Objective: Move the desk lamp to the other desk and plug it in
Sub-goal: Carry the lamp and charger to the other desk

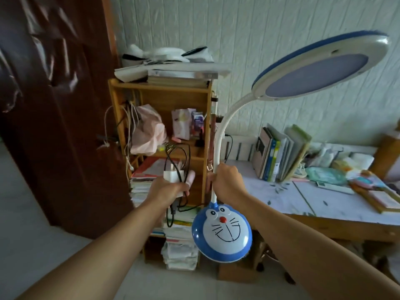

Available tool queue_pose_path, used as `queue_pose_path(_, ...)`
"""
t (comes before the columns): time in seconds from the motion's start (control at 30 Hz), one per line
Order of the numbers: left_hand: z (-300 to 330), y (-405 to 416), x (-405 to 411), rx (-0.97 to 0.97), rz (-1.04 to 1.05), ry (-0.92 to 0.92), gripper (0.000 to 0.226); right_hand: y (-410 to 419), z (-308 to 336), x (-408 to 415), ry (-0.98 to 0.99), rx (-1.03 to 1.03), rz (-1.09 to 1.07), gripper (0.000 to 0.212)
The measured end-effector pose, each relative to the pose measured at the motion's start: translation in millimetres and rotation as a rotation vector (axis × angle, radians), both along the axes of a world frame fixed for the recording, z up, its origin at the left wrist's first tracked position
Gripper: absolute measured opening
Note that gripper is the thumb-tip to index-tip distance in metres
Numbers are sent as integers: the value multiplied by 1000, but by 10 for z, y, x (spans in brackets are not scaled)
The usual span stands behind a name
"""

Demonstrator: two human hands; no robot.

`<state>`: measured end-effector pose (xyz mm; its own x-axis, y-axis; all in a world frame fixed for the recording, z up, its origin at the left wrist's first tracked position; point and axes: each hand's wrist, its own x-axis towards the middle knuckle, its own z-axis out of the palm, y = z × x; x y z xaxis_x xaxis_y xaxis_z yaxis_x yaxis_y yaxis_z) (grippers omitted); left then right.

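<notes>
Desk lamp [220, 230] carried in the air, between the bookshelf and the desk.

From left: the left hand [167, 189] has its fingers closed around the white plug adapter [172, 175] and the looped black cable [176, 156]. Behind it stands the wooden bookshelf [160, 98]. The right hand [229, 180] grips the white flexible neck, blue cartoon-face base hanging below, round head up right. The desk [313, 202] is at right.

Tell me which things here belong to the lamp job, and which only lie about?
Job: desk lamp, held by right hand; white plug with black cable, in left hand; desk.
Lying about: wooden shelf, standing books, pink bag.
</notes>
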<state>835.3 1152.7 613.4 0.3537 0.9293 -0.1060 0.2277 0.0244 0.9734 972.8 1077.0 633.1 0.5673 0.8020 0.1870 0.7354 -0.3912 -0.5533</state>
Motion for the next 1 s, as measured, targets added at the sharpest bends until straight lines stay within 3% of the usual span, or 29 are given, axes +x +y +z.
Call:
queue_pose_path(0.17, -103, 216, 731, -15, -65, -13, 9, 118, -146, 680, 28, 0, -31, 17)
queue_pose_path(0.23, -150, 346, 1030, -33, -117, 2, 19, 214, -201, 964, 43, -6, -65, 18)
queue_pose_path(0.3, -211, 489, 1281, -35, -126, -12, 6, 311, -260, 1198, 59, -9, -102, 20)
queue_pose_path(0.37, -264, 629, 1552, -36, -125, 2, 22, 416, -316, 1445, 58, -15, -136, 20)
queue_pose_path(0.47, -285, 870, 1965, -58, -144, 23, 16, 635, -370, 1834, 52, -30, -184, 17)
queue_pose_path(0.53, -287, 1047, 2221, -56, -175, 31, 39, 778, -357, 2049, 52, -31, -212, 21)
queue_pose_path(0.6, -283, 1226, 2474, -56, -197, 40, 45, 923, -368, 2270, 59, -15, -222, 24)
queue_pose_path(0.77, -344, 1547, 2972, -37, -232, 61, 19, 1192, -431, 2744, 74, 11, -249, 22)
queue_pose_path(1.0, -485, 1802, 3579, -39, -211, 100, 16, 1548, -619, 3425, 80, -18, -235, 21)
